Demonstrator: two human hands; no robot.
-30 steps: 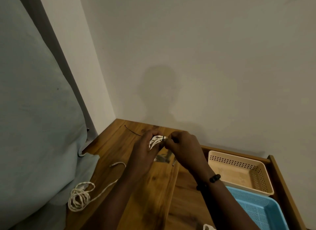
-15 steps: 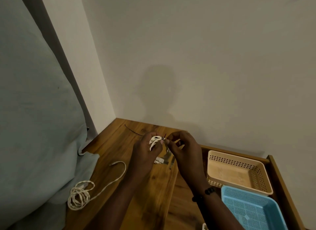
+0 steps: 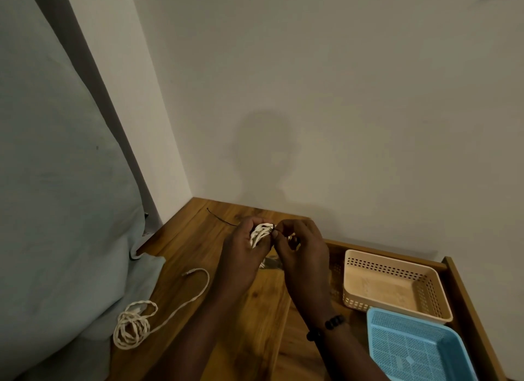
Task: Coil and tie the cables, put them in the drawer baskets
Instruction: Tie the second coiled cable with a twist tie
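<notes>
Item 1: my left hand (image 3: 243, 256) grips the coil (image 3: 260, 233) above the desk (image 3: 181, 247); right hand (image 3: 297, 247) pinches the tie (image 3: 274, 228). Best cinched tight before basket (image 3: 391, 270).

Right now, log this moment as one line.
left hand: holds coiled cable | right hand: pinches black tie | second cable: loose on table | baskets: no cables visible

A wooden counter (image 3: 235, 304) fills the corner. On it, a loosely coiled white cable (image 3: 133, 325) lies at eight o'clock; a thin black tie (image 3: 219, 219) lies at eleven.
</notes>
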